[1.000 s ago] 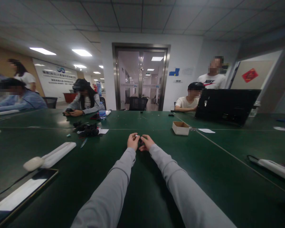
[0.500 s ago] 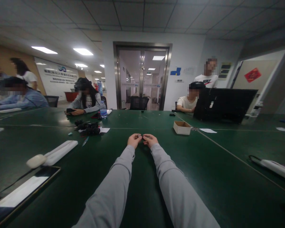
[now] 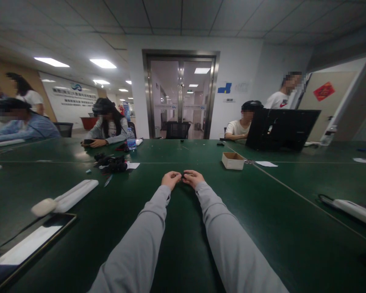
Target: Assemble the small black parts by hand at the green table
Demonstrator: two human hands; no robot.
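Straight ahead, my two hands meet close together just above the green tabletop (image 3: 183, 228). My left hand (image 3: 171, 179) has its thumb and fingers pinched together. My right hand (image 3: 194, 178) mirrors it, also in a pinch, with its fingertips almost touching the left ones. Between the fingertips is a small dark thing (image 3: 182, 176), too tiny to name. Which hand bears it, or whether both do, I cannot make out.
An open cardboard box (image 3: 233, 161) stands right of my hands. To the left lie black gear (image 3: 111, 162), a white power strip (image 3: 76, 195) and a phone (image 3: 33, 240). Farther off are a water bottle (image 3: 131, 139), a monitor (image 3: 282, 130) and several people.
My hands stay pinched together at nearly the same spot. The view has shifted slightly. Behind the monitor, the standing person has moved to the right and turned.
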